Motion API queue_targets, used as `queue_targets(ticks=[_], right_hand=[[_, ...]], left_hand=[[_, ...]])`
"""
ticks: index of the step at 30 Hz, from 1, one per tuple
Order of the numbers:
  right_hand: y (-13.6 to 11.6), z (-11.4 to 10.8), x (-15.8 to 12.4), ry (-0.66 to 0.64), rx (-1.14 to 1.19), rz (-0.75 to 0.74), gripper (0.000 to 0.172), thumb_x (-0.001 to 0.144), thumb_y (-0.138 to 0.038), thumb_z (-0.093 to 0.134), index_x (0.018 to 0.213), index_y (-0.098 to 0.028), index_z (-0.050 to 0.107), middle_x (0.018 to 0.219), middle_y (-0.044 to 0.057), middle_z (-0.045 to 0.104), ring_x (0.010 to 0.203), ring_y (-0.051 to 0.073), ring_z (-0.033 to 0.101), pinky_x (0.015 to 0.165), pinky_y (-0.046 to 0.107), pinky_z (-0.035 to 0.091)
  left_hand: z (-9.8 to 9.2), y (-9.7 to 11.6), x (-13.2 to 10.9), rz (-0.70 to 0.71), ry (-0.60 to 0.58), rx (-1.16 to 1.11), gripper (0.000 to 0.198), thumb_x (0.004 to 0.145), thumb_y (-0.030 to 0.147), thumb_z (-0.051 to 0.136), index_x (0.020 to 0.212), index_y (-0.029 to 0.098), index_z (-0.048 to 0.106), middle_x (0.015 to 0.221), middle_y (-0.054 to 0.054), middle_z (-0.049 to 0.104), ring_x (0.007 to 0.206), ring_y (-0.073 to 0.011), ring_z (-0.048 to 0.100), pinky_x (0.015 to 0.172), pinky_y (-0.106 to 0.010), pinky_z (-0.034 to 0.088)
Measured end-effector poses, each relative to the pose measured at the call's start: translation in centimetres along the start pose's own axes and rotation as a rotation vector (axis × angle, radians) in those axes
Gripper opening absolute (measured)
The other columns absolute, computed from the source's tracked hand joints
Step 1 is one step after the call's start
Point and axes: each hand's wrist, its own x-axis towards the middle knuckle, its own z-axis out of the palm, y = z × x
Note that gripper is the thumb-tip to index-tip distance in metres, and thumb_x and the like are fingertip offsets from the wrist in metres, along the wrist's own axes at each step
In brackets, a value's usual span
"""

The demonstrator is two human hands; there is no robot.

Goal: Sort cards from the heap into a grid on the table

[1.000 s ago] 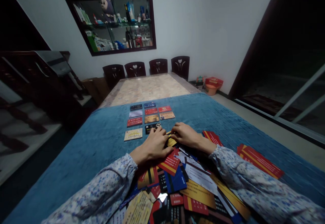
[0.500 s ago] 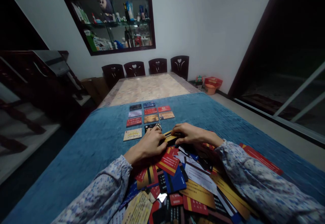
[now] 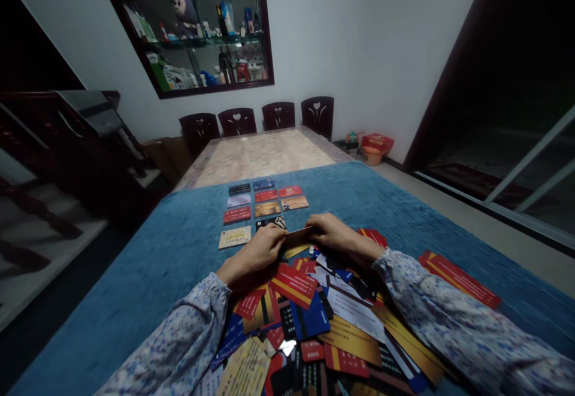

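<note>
A card (image 3: pixel 298 235), tilted up so that mostly its edge and shaded side show, is held between both hands. My left hand (image 3: pixel 265 246) pinches its left end, and my right hand (image 3: pixel 330 231) grips its right end. Below the hands spreads a loose pile of overlapping cards, with a red card (image 3: pixel 294 284), a blue card (image 3: pixel 309 318) and a gold card (image 3: pixel 353 339) on top. Beyond my left hand, cards lie in short columns, among them a pale yellow card (image 3: pixel 235 236), a black card (image 3: pixel 271 223) and a gold card (image 3: pixel 268 208).
A blue cloth (image 3: pixel 148 246) covers the near part of the long table (image 3: pixel 265 153). Red cards (image 3: pixel 458 277) lie beyond my right forearm. Dark chairs (image 3: pixel 278 115) stand at the far end, below a wall shelf (image 3: pixel 211 42).
The card between my hands has been lifted and tipped up from lying nearly flat. My right hand has shifted slightly up, and my left hand slightly left.
</note>
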Motion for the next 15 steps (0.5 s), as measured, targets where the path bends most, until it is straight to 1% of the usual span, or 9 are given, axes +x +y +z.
queue_targets(ticks=[7, 11, 15], right_hand=[[0.26, 0.41, 0.05, 0.042, 0.014, 0.044, 0.016, 0.077, -0.01, 0.058, 0.086, -0.015, 0.071, 0.087, 0.007, 0.072, 0.08, 0.019, 0.063, 0.068, 0.024, 0.039], [0.12, 0.05, -0.02, 0.057, 0.061, 0.056, 0.014, 0.075, -0.01, 0.059, 0.082, -0.015, 0.07, 0.08, 0.005, 0.071, 0.074, 0.017, 0.06, 0.066, 0.023, 0.038], [0.14, -0.53, 0.05, 0.119, 0.114, 0.082, 0.01, 0.072, -0.012, 0.06, 0.077, -0.015, 0.068, 0.075, 0.002, 0.069, 0.072, 0.015, 0.059, 0.065, 0.022, 0.039]], left_hand=[[0.1, -0.26, 0.12, -0.012, 0.007, -0.015, 0.026, 0.093, 0.014, 0.045, 0.091, 0.016, 0.07, 0.095, -0.008, 0.067, 0.088, -0.0195, 0.061, 0.081, -0.03, 0.048], [0.11, -0.12, 0.01, -0.014, 0.002, -0.017, 0.026, 0.094, 0.015, 0.045, 0.091, 0.016, 0.071, 0.097, -0.008, 0.066, 0.088, -0.0191, 0.06, 0.081, -0.029, 0.048], [0.0, -0.03, -0.11, 0.006, 0.013, -0.044, 0.025, 0.094, 0.015, 0.046, 0.093, 0.016, 0.071, 0.095, -0.007, 0.064, 0.088, -0.0183, 0.059, 0.08, -0.028, 0.047]])
